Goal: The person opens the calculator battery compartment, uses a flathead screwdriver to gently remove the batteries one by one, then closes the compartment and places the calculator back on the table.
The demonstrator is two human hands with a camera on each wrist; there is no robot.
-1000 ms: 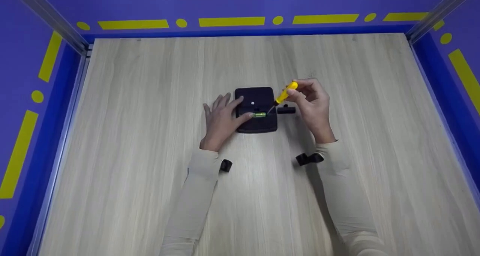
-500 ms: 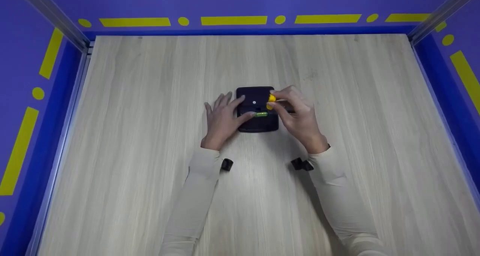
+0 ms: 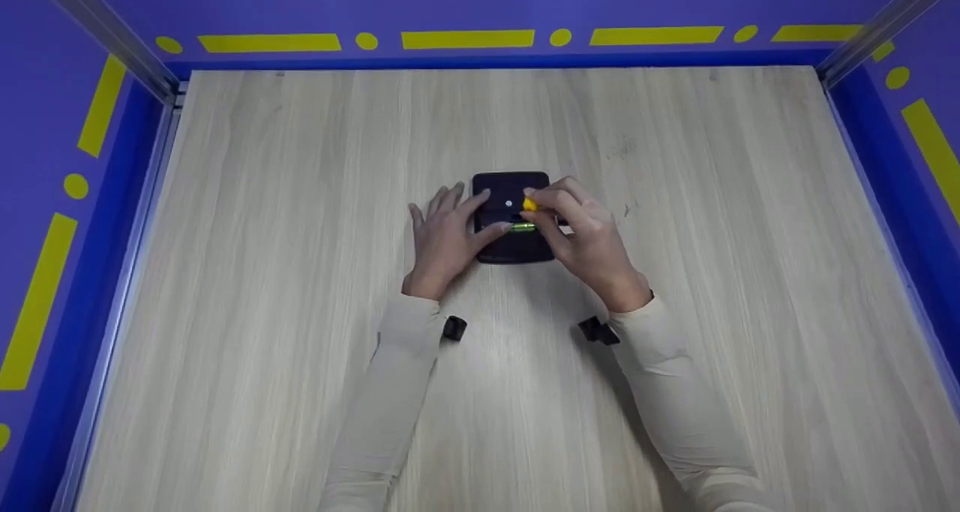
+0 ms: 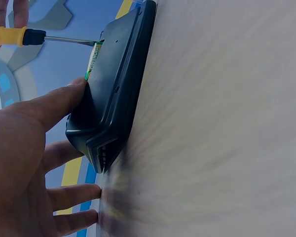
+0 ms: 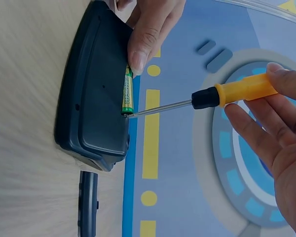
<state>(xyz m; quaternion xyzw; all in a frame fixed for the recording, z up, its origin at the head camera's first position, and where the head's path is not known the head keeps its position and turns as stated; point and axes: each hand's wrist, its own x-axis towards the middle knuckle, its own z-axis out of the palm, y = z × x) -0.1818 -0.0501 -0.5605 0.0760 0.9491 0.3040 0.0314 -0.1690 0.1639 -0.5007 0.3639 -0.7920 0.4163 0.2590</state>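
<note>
Right hand (image 3: 589,236) — pinching the screwdriver (image 5: 205,98) — has moved left over the black device (image 5: 98,91); left hand (image 3: 442,246) stays spread against it.

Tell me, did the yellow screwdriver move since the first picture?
Yes. In the head view, the yellow screwdriver moved left: its handle was past the right edge of the black device, and now it shows over the device.

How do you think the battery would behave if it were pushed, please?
The battery would probably feel stiff, as its body looks like a straight, solid cylinder. Being round, it might roll if loose on the table. Here it would likely resist rolling, since it sits partly sunk in the device with the left hand's thumb against one end.
</note>
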